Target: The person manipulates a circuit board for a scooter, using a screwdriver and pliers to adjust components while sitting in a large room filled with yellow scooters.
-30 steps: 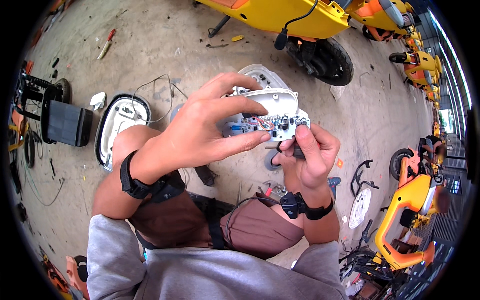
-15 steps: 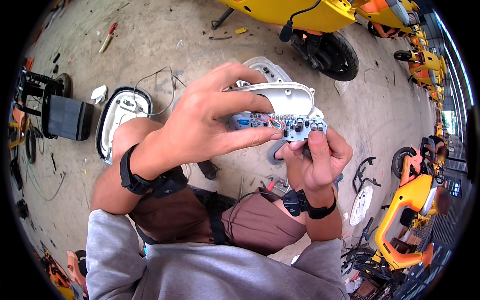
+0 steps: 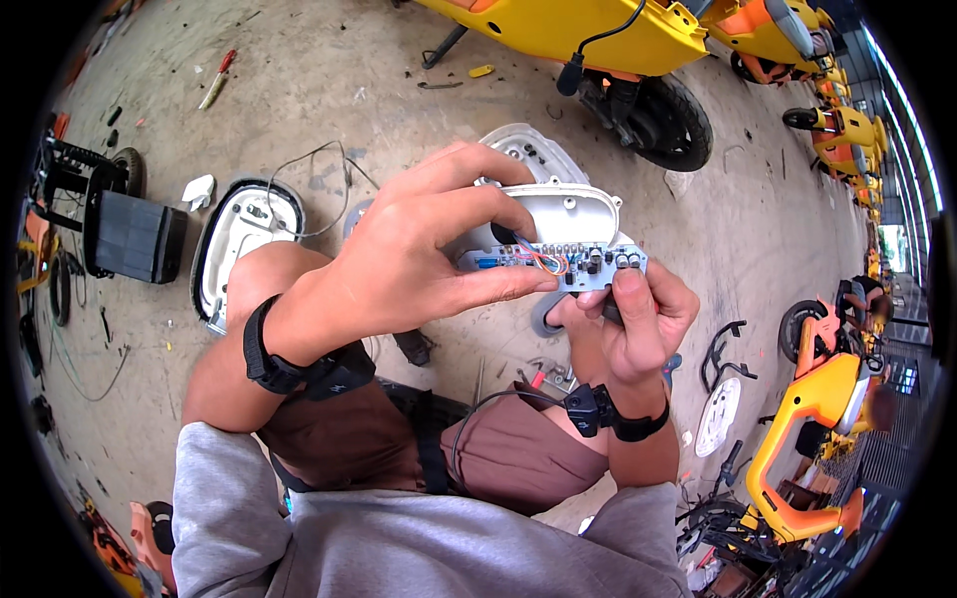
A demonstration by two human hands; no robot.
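Observation:
My left hand (image 3: 419, 249) is closed on a white plastic housing (image 3: 569, 214) with an exposed circuit board (image 3: 601, 271), its thumb along the board's lower edge and index finger curled down near coloured wires (image 3: 548, 261). My right hand (image 3: 643, 324) pinches the board's right end, thumb on top by the round capacitors; a dark piece below it is mostly hidden. Behind them a white casing (image 3: 538, 148) lies on the floor. A white shell with black rim (image 3: 227, 279) lies left, beside my knee, with a grey cable (image 3: 334, 224) near it.
Yellow scooters (image 3: 797, 429) stand right and ahead (image 3: 518, 30). A black frame with box (image 3: 135, 239) is left. On the floor are a red-handled tool (image 3: 211, 90), a black bracket (image 3: 716, 349) and a white panel (image 3: 720, 419). Another person (image 3: 859, 299) is at far right.
Since a second ago both hands, board and housing have shifted right. Since half a second ago they have dropped slightly, and my left index finger is bent further down toward the wires.

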